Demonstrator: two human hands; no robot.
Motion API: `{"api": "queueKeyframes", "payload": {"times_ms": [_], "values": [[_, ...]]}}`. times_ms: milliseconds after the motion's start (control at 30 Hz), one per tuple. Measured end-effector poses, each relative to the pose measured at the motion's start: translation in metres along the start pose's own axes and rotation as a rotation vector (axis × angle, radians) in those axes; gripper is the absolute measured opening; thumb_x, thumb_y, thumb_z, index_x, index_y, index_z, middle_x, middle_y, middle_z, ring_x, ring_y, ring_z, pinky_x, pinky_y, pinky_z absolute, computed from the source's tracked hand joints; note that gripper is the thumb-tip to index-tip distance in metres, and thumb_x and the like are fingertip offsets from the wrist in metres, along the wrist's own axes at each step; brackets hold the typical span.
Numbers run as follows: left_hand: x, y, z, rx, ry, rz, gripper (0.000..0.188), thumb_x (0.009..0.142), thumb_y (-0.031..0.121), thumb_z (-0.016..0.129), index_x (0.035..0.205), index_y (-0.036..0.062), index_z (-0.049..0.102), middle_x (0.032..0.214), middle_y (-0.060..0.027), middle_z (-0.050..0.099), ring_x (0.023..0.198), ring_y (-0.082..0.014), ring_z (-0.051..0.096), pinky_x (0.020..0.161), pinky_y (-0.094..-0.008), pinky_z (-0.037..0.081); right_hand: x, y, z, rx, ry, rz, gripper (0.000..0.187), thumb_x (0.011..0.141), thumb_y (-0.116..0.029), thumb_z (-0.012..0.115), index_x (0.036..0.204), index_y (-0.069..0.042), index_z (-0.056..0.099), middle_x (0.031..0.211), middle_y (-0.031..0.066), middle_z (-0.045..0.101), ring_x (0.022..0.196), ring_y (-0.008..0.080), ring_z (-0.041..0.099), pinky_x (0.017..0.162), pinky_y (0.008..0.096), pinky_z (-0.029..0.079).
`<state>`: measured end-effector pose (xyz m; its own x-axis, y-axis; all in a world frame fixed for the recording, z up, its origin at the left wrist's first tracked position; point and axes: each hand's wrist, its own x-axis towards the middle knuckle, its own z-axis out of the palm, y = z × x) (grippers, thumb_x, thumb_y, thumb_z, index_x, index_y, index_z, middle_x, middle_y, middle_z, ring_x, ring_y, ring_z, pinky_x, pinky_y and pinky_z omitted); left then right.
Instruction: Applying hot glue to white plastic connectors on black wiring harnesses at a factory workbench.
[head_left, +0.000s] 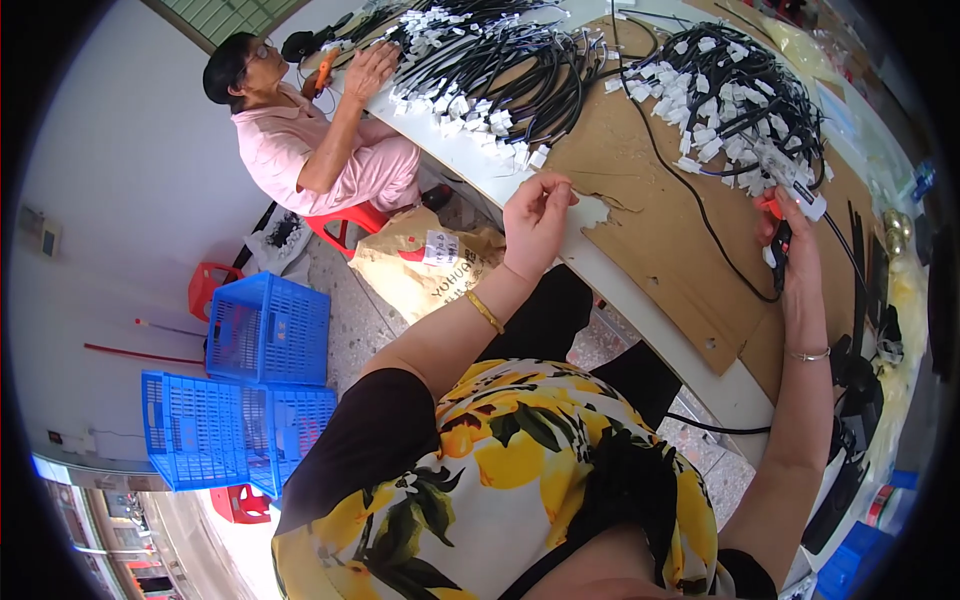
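My left hand [541, 222] is raised over the near edge of the table, thumb and fingertips pressed together; anything between them is too small to make out. On the right, my right hand [796, 240] grips a black-and-red corded hand tool [778, 262], its exact kind partly hidden by my fingers. A white cylindrical part [808, 203] with a clear front touches my fingertips; I cannot tell whether it belongs to that tool. Just beyond lies a heap of black cables [735, 50] with white tags [700, 125]. More tagged black cables [560, 85] are spread beyond my left hand.
Brown cardboard [665, 260] covers much of the white table [640, 300], with a black cord [690, 190] across it. A seated co-worker [320, 150] holds an orange tool [325, 72] at the far left. Blue crates [268, 325] and a brown paper sack [405, 260] stand left.
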<state>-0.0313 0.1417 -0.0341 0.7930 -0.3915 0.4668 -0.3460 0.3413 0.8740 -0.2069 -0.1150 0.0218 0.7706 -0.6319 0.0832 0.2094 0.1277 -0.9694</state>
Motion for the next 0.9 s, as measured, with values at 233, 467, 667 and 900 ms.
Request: {"api": "queueKeyframes", "payload": {"times_ms": [233,467,667,900], "values": [[0.007,-0.004,-0.001,-0.051,0.039,-0.032,0.016,0.085,0.012,0.052,0.091,-0.0025,0.054,0.075,-0.0029,0.054,0.066,-0.01,0.055,0.059,-0.0209,0.045,0.001,-0.002,0.002,-0.025,-0.034,0.02,0.024,0.079,-0.028,0.058,0.084,-0.005,0.058,0.074,0.0039,0.061,0.05,0.0052,0.046,0.044,0.0193,0.033],[0.01,0.006,0.0,-0.063,0.045,-0.107,0.014,0.085,0.01,0.051,0.091,-0.0027,0.054,0.072,-0.0022,0.052,0.059,-0.0082,0.051,0.058,-0.0221,0.047,-0.001,-0.004,0.003,-0.076,-0.028,0.046,0.026,0.077,-0.031,0.06,0.085,-0.007,0.058,0.074,0.0039,0.061,0.05,0.0058,0.046,0.044,0.0191,0.034],[0.009,0.012,0.0,-0.084,0.042,-0.156,0.013,0.085,0.008,0.049,0.091,-0.003,0.054,0.064,-0.0015,0.049,0.056,-0.0075,0.047,0.058,-0.0249,0.047,0.0,-0.001,0.0,-0.099,-0.057,0.003,0.028,0.078,-0.028,0.059,0.091,-0.004,0.054,0.078,0.0055,0.058,0.056,0.008,0.048,0.046,0.0195,0.037],[0.011,0.016,-0.006,-0.173,0.007,-0.231,0.012,0.086,0.006,0.047,0.09,-0.0027,0.053,0.062,-0.0019,0.046,0.056,-0.0088,0.046,0.059,-0.0257,0.047,-0.003,-0.001,-0.001,-0.116,-0.039,0.064,0.029,0.078,-0.025,0.058,0.093,-0.001,0.051,0.08,0.0088,0.057,0.055,0.0104,0.047,0.048,0.0204,0.037]]}}
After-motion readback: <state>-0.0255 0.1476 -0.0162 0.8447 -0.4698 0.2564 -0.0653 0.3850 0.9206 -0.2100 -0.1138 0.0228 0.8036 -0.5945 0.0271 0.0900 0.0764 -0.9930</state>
